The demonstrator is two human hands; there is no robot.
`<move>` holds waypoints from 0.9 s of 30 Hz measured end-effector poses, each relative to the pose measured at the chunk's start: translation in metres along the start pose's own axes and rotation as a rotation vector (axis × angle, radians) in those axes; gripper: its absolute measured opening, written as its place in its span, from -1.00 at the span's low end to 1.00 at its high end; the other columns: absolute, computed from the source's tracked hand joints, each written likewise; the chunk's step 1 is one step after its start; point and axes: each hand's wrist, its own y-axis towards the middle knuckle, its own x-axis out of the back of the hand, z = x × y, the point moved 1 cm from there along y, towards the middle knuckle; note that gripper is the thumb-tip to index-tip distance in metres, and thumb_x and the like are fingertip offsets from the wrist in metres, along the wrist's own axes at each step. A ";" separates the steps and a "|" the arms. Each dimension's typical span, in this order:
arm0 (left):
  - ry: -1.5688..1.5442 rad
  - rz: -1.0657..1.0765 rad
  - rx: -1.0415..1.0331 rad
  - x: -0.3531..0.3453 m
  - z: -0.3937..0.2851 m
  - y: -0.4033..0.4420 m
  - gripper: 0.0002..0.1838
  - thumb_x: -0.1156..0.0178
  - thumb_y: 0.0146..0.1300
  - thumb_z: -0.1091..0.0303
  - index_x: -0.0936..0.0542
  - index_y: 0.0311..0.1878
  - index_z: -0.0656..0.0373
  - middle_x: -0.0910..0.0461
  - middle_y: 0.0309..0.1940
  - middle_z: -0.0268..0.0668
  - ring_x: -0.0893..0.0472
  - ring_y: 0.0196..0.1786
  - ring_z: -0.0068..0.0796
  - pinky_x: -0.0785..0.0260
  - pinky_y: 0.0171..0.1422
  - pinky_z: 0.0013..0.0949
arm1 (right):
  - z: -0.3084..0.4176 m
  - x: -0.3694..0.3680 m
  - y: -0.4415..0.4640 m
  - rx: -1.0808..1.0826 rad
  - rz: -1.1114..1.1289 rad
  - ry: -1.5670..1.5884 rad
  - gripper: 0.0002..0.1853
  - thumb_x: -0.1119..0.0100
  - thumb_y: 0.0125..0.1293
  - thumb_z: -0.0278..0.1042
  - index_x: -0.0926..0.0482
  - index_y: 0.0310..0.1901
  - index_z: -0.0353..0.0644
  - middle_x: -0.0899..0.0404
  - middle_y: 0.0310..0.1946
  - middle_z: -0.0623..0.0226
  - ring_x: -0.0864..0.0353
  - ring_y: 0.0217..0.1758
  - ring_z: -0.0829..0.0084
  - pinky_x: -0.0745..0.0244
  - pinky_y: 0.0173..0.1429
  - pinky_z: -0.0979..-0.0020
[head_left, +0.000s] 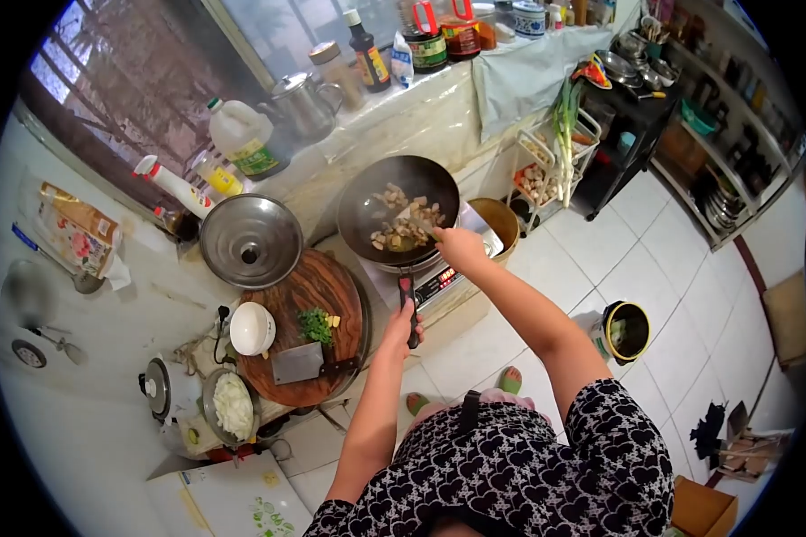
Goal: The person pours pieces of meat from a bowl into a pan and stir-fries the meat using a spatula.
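Observation:
A dark wok point(367, 192) with browned pieces of food point(398, 237) in it sits on a cooker with a lit red display point(437, 283). My left hand point(407, 328) is wrapped round the wok's black handle point(407, 291). Over the wok's right side, my right hand point(461, 250) grips a spatula point(418, 219), whose blade is among the food. To the left, a round wooden board point(282, 304) bears a cleaver point(297, 364), chopped greens point(314, 326) and a white bowl point(252, 328).
A metal lid point(251, 242) lies left of the wok. Bottles and a metal kettle point(303, 106) line the ledge behind. A pan of white slices point(233, 405) is at the lower left. A brown pot point(495, 224) and a vegetable rack point(546, 170) stand at the right, a bin point(624, 331) on the floor.

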 end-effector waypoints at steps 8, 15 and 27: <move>-0.006 0.033 0.005 0.001 -0.001 -0.003 -0.68 0.05 0.28 -0.01 -0.30 -0.23 0.07 -0.34 -0.49 -0.45 -0.29 -0.61 -0.64 -0.24 -0.55 -0.46 | -0.008 0.023 -0.002 -0.128 -0.038 0.045 -0.72 -0.05 0.14 -0.20 -0.51 -0.09 0.00 -0.58 -0.39 0.21 -0.56 -0.26 0.16 -0.44 -0.24 0.16; -0.027 0.019 0.002 0.003 0.002 0.001 -0.68 0.04 0.28 -0.01 -0.32 -0.22 0.06 -0.34 -0.51 -0.45 -0.29 -0.62 -0.64 -0.25 -0.56 -0.45 | -0.008 0.003 -0.027 -0.181 0.096 0.169 -0.67 -0.02 0.17 -0.16 -0.50 -0.05 -0.04 -0.56 -0.32 0.05 -0.53 -0.23 0.03 -0.42 -0.14 0.13; -0.038 0.005 -0.001 -0.001 -0.003 -0.006 -0.71 0.08 0.31 0.06 -0.30 -0.24 0.10 -0.34 -0.51 -0.43 -0.27 -0.63 -0.63 -0.22 -0.58 -0.45 | 0.017 -0.025 0.027 -0.087 -0.044 0.077 -0.67 -0.02 0.15 -0.18 -0.45 -0.04 -0.04 -0.56 -0.42 0.11 -0.55 -0.29 0.08 -0.44 -0.26 0.13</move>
